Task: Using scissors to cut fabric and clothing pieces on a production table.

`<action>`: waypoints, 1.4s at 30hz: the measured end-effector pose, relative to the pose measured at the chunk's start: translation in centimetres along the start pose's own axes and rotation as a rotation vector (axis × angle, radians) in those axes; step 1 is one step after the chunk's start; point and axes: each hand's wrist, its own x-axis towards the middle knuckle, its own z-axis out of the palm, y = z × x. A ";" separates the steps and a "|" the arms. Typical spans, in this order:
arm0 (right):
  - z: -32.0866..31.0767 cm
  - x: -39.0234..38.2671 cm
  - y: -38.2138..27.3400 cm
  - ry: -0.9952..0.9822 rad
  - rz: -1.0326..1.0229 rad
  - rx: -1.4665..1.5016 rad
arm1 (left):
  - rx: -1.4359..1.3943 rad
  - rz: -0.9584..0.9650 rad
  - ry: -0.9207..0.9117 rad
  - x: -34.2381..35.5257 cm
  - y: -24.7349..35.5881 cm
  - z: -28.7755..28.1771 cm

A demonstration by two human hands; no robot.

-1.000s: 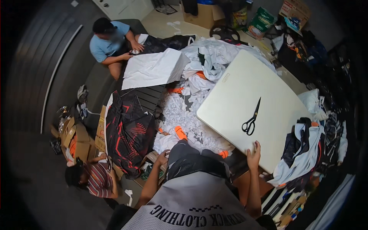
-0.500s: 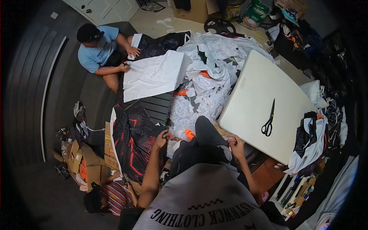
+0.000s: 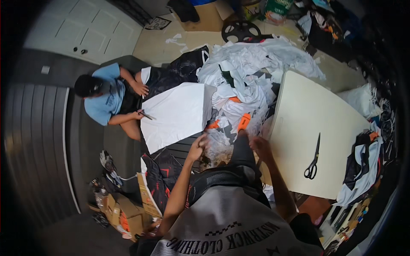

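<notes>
My left hand (image 3: 197, 145) is raised in front of my body beside the dark slatted surface (image 3: 181, 147), fingers curled; anything inside them is hidden. My right hand (image 3: 259, 146) is blurred by motion beside the edge of the white folding table (image 3: 294, 102), its finger state unclear. Black scissors (image 3: 314, 164) lie on that table. My dark-trousered leg (image 3: 239, 155) stretches forward between my hands, ending in orange footwear (image 3: 244, 121) among white fabric scraps (image 3: 230, 59). A black-and-red printed fabric (image 3: 162, 175) lies left of me, below a white cloth (image 3: 173, 111).
A person in light blue (image 3: 102, 102) sits back left, holding scissors (image 3: 146, 114) at the white cloth. Another person is mostly hidden behind my left forearm. Cardboard boxes (image 3: 124, 209) stand lower left, clothing (image 3: 356, 166) lies at the right, and a door (image 3: 81, 30) is behind.
My hands have risen and moved forward, and my leg has extended onto the scrap pile. The view has shifted, showing more of the door. The seated person's scissors now show over the white cloth.
</notes>
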 end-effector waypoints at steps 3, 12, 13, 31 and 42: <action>-1.6 6.3 -1.4 -0.006 -0.267 -0.322 | 0.153 -0.034 -0.089 9.2 5.9 0.8; -8.8 26.9 -1.7 -0.165 -0.113 -0.288 | 0.896 -0.044 -0.149 26.8 17.0 2.1; -9.3 28.3 -1.3 -0.143 -0.123 -0.319 | 0.962 -0.024 -0.167 27.9 17.0 2.6; -1.5 63.5 35.7 0.324 -0.144 -0.402 | 1.516 0.481 -0.257 69.2 -14.1 -8.5; 1.1 53.0 30.9 -0.062 0.570 -0.830 | 1.294 0.267 -0.506 65.9 -10.7 -4.7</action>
